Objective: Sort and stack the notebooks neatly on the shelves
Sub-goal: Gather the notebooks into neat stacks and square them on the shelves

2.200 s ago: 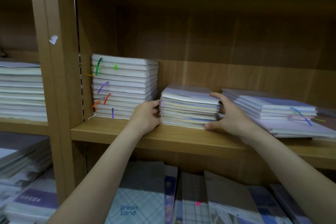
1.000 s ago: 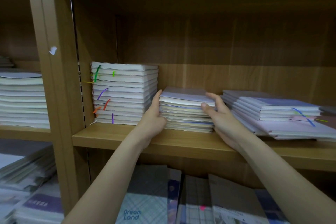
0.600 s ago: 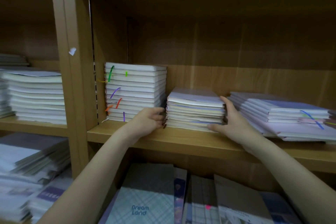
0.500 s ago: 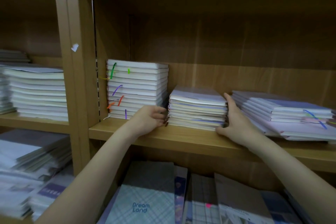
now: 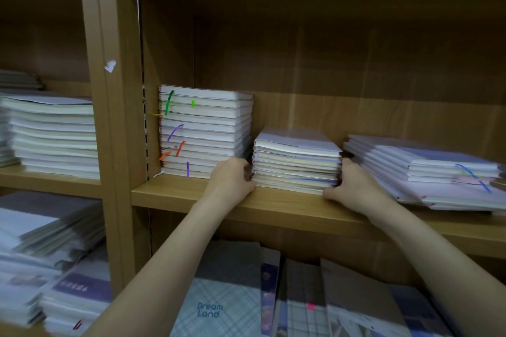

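Note:
A short stack of white-covered notebooks (image 5: 297,161) lies on the wooden shelf (image 5: 273,206), in the middle of the compartment. My left hand (image 5: 231,180) is at the stack's lower left corner, fingers curled against its side and thumb at the bottom edge. At the lower right corner, my right hand (image 5: 353,186) reaches its fingers along the stack's right side, with the thumb at the front bottom edge. The stack sits flat on the board between both hands.
A taller stack with coloured ribbons (image 5: 205,131) stands just left of it. A spread, untidy stack (image 5: 424,172) lies to the right. Beyond the upright post (image 5: 109,131) sits another pile (image 5: 52,131). Notebooks, one marked "Dream Land" (image 5: 219,298), fill the lower shelf.
Both hands have slid down from the stack's sides to its bottom corners. The view has shifted, so the shelf sits further right in the frame.

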Motion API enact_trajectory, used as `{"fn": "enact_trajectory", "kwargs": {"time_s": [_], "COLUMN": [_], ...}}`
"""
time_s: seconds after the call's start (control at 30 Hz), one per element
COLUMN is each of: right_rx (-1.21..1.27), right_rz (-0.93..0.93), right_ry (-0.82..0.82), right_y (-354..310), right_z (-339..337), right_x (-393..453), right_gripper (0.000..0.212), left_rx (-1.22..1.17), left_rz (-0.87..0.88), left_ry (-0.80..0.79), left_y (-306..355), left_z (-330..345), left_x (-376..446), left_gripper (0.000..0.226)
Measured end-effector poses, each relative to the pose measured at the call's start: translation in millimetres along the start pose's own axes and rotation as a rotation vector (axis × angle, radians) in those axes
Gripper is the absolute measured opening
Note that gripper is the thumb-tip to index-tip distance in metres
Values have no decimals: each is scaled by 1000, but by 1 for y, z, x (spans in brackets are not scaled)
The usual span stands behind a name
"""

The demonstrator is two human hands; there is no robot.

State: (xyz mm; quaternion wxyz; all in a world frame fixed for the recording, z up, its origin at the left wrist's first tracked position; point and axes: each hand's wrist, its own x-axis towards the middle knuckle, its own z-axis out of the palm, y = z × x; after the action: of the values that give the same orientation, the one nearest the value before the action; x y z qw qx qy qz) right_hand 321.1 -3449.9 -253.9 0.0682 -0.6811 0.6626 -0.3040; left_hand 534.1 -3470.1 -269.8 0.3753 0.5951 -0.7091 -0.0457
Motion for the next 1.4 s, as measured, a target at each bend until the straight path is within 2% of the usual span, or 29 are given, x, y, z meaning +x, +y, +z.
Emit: {"fn": "enact_trajectory", "kwargs": {"time_s": [0.13, 0.27, 0.33, 0.43, 0.57, 0.7, 0.9, 1.0, 1.13, 1.23, 1.3, 1.4], "right_rx": [138, 282, 331, 243, 118, 196, 200, 194, 306, 252, 162, 100], "right_rz": [-9, 5, 25, 36, 24, 4, -20, -20, -16, -102, -164, -201], "right_ry": [-19, -31, -32, -19, -6, -19, -56, -72, -87, -49, -16, -28], "right_y": [7, 13, 12, 8, -1, 3, 5, 3, 2, 0, 0, 0], "right_z": [0, 4, 2, 2, 6, 6, 7, 5, -1, -1, 0, -1], "right_x": [4, 6, 5, 3, 1, 2, 2, 1, -1, -4, -2, 1], "right_gripper": [41, 51, 60, 70, 56, 55, 55, 57, 87, 106, 111, 112], "left_rx": [50, 105, 68, -6, -92, -112, -41, -33, -207, -330, -320, -151], "left_rz": [34, 107, 102, 66, 11, -7, 29, 39, -10, 15, 39, 59], "left_ry": [22, 49, 62, 86, 22, -3, 24, 38, 54, -4, -49, -73], "left_y": [1, 5, 5, 4, 2, 1, 2, 4, 1, 1, 1, 2], "left_z": [2, 0, -1, -1, -2, -1, 4, 3, -1, -3, -3, -1], "left_x": [-2, -6, -8, -10, -5, -1, -4, -6, -7, -7, -4, 2], "left_gripper": [19, 18, 23, 38, 51, 53, 27, 24, 42, 62, 74, 80]}}
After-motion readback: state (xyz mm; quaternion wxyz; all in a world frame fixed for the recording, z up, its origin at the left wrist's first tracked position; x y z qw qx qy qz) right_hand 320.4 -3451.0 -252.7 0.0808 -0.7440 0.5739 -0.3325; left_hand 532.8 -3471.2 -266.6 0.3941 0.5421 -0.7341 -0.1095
